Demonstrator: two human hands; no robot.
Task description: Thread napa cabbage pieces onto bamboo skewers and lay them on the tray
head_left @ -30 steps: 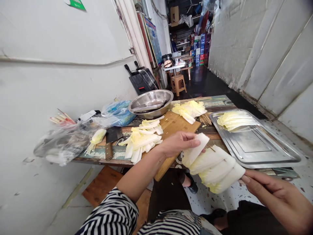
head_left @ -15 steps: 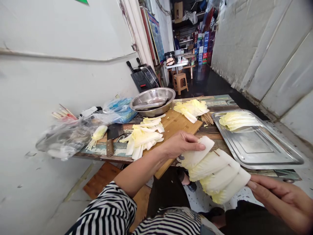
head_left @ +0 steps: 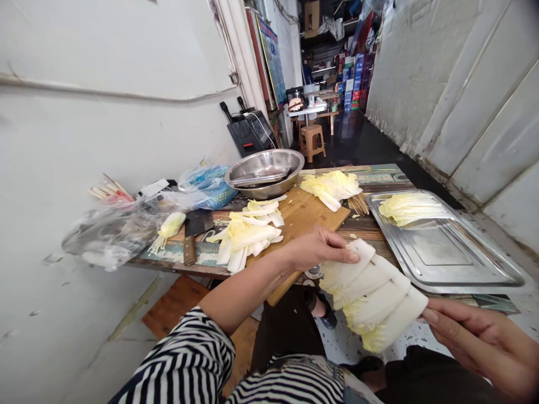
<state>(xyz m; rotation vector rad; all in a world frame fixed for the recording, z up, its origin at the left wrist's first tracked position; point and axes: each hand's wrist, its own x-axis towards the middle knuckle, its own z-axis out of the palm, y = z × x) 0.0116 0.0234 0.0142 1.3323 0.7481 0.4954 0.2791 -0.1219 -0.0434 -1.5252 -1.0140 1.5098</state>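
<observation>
Several napa cabbage leaves (head_left: 389,300) overlap like a fan on a thin skewer (head_left: 372,262), which shows only in short dark bits between them. My left hand (head_left: 322,249) pinches the leaf at the far end between thumb and fingers. At the other end, my right hand (head_left: 475,331) is closed on the skewer right against the last leaf; the part inside the fingers is hidden. The bunch hangs in the air in front of the table edge. Beyond my left forearm, a pile of cut cabbage leaves (head_left: 248,235) lies partly on the wooden cutting board (head_left: 309,210).
A metal tray (head_left: 448,247) at right bears finished-looking skewered cabbage (head_left: 412,209). Further back are more leaves (head_left: 332,188), loose skewers (head_left: 359,204) and a steel bowl (head_left: 269,160). A cleaver (head_left: 193,235), a small cabbage piece (head_left: 170,225) and plastic bags (head_left: 122,224) lie at left.
The end leaf in my left hand has slid along the skewer toward the others and now lies against them. My left hand has moved slightly right; my right hand keeps its hold.
</observation>
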